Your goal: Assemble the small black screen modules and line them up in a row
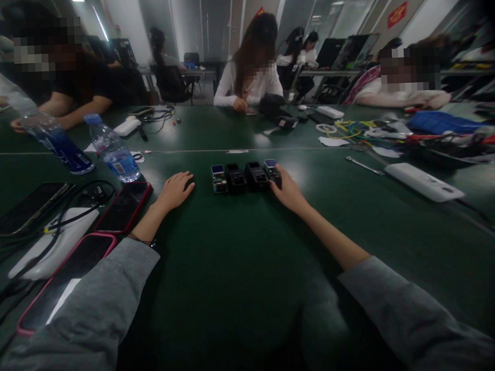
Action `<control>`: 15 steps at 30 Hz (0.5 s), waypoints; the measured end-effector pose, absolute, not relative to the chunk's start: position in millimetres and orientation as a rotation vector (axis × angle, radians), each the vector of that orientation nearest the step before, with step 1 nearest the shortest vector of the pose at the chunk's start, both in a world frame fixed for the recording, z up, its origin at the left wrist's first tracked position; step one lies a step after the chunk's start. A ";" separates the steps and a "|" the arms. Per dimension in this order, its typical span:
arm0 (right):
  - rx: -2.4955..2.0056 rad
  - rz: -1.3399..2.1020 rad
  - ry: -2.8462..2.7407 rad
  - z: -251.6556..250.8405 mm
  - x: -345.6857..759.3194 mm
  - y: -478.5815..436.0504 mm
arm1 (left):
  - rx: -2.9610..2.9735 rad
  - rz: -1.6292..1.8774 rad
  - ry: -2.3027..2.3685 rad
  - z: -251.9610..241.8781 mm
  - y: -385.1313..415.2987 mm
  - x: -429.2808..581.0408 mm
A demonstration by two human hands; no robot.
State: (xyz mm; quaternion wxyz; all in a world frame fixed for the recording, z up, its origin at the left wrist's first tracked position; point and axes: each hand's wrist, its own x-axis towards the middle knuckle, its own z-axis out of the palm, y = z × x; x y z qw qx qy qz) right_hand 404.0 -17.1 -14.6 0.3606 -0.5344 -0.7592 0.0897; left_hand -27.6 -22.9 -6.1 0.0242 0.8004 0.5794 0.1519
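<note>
A short row of small electronic pieces sits on the green table (217, 252) in front of me. At its left end is a circuit board with a small screen (219, 179). Two black plastic cases (235, 178) stand side by side in the middle. At the right end is a second circuit board with a screen (271, 165), gripped at its right side by the thumb and fingers of my right hand (289, 192). My left hand (174, 191) rests flat on the tabletop, fingers apart and holding nothing, left of the row.
Phones, including a red-edged phone (125, 207), a white power bank (55, 243) and cables lie by my left arm. Two water bottles (113, 150) stand beyond. On the right are a white power strip (423, 181), a wrench (365, 165) and tangled wires. People sit across the table.
</note>
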 end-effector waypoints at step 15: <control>-1.400 0.261 -1.957 -13.9 403.9 -19.7 | 2.476 0.488 1.786 -5.7 -24.0 -27.0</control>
